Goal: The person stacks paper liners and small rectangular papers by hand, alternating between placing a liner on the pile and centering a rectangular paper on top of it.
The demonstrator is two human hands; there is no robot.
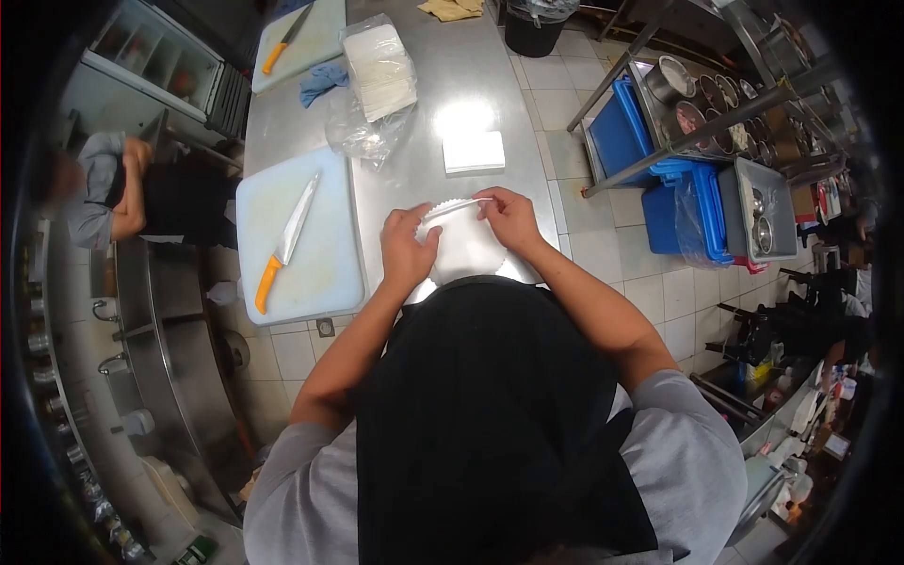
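Note:
A white sheet with a scalloped edge lies at the near edge of the steel table, its far edge raised in a narrow fold. My right hand pinches that far edge at its right end. On the other side, my left hand holds the left part of the sheet, its fingers at the fold and its thumb over the surface. Just beyond both hands is a neat white stack of squares. The black apron partly hides the sheet's near side.
Left on the steel table, a cutting board bears a yellow-handled knife. Farther off are bagged white sheets, a blue cloth and another board with a knife. A person stands left; blue bins stand right.

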